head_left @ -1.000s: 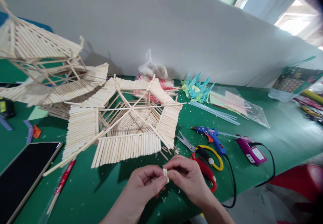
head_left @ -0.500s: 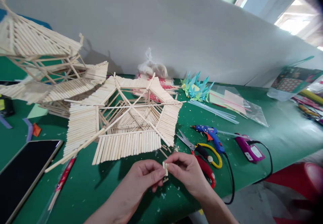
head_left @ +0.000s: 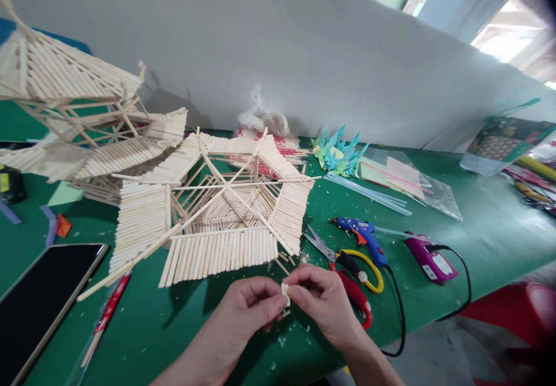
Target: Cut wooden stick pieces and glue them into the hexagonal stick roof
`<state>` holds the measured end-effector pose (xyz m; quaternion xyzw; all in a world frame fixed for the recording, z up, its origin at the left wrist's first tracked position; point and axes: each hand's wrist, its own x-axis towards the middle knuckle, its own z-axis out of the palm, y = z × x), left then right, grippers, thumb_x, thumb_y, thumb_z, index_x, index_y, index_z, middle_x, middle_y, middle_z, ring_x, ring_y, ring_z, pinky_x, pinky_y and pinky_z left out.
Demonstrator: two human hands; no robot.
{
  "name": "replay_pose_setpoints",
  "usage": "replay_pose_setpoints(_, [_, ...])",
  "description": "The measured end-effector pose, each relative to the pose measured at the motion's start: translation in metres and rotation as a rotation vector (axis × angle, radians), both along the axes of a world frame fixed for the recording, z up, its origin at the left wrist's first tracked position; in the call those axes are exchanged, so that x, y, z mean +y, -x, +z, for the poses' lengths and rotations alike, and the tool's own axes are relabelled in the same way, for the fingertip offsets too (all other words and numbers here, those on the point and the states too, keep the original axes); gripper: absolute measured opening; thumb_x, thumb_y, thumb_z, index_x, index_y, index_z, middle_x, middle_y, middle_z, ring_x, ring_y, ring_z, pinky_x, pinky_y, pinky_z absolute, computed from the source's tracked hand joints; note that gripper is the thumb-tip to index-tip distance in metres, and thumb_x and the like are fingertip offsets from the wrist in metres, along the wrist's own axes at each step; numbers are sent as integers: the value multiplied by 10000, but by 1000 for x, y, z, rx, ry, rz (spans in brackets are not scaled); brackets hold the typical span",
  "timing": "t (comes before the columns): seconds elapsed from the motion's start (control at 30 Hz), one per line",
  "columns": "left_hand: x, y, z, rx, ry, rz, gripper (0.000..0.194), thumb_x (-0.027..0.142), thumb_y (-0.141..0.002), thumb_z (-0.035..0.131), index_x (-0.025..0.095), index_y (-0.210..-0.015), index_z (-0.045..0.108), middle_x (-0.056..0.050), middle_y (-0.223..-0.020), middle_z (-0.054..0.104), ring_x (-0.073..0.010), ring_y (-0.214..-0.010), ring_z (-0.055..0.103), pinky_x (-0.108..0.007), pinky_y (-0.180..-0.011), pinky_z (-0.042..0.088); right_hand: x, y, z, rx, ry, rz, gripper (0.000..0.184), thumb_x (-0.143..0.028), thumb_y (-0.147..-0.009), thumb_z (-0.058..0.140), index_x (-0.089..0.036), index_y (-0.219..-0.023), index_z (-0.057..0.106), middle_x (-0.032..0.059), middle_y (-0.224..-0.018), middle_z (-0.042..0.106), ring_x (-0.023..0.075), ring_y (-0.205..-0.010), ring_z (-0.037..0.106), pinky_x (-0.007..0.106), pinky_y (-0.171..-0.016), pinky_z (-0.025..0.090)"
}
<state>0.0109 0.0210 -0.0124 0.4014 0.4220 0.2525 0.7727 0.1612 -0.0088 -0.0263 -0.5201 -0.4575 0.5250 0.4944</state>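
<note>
My left hand (head_left: 247,310) and my right hand (head_left: 324,299) meet near the table's front edge, both pinched on a small pale stick piece (head_left: 285,294) held between their fingertips. Just beyond them lies a hexagonal roof built of thin wooden sticks (head_left: 212,206) on the green table (head_left: 478,224). A second, taller stick structure (head_left: 73,113) stands at the back left. Scissors with red and yellow handles (head_left: 351,270) lie right beside my right hand.
A blue glue gun (head_left: 365,235) and a purple box with a black cord (head_left: 432,258) lie to the right. A dark tablet (head_left: 39,299) sits front left. Origami pieces (head_left: 339,151), plastic bags and clear glue sticks (head_left: 369,192) line the white wall.
The hands stay pinched together on the small piece with only slight shifts; the view bobbed a little.
</note>
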Motion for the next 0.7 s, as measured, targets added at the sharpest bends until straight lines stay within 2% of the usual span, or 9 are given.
replay_pose_setpoints(0.23, [-1,-1,7,-1,-76,-8,121,246,-681,645,156,-600,655,61,-545,473,-94,-532,361,-208,-500,281,-2,-2,-2,-80,-146,-24,48,-233,-693,672,-213,-719,707,-16,-606,544,103,-553,468,215,-508,342])
replay_pose_setpoints(0.4, [-1,-2,6,169,-209,-80,188,312,-710,574,157,-607,597,60,-547,436,-108,-538,363,-218,-505,294,-2,2,-1,-115,-109,-31,55,-213,-699,652,-174,-666,671,-12,-593,540,99,-523,442,214,-484,323])
replay_pose_setpoints(0.53, [4,-6,-8,297,-297,-114,208,327,-747,496,165,-629,548,44,-551,436,-126,-517,383,-241,-495,308,-2,-6,-8,-105,-16,-147,114,-242,-759,591,-167,-673,591,-40,-574,489,80,-509,386,193,-469,287])
replay_pose_setpoints(0.63, [10,-14,-23,432,-462,-115,202,287,-754,467,192,-579,503,32,-553,421,-157,-535,405,-275,-526,304,-4,-19,-16,-92,15,-274,156,-296,-834,508,-185,-727,528,-62,-588,416,77,-526,338,186,-480,264])
replay_pose_setpoints(0.7, [14,-20,-32,523,-594,-109,220,254,-738,480,213,-523,463,22,-554,421,-185,-567,415,-307,-574,298,-6,-25,-18,-85,28,-297,188,-325,-854,480,-185,-731,505,-60,-601,414,78,-527,332,189,-479,261])
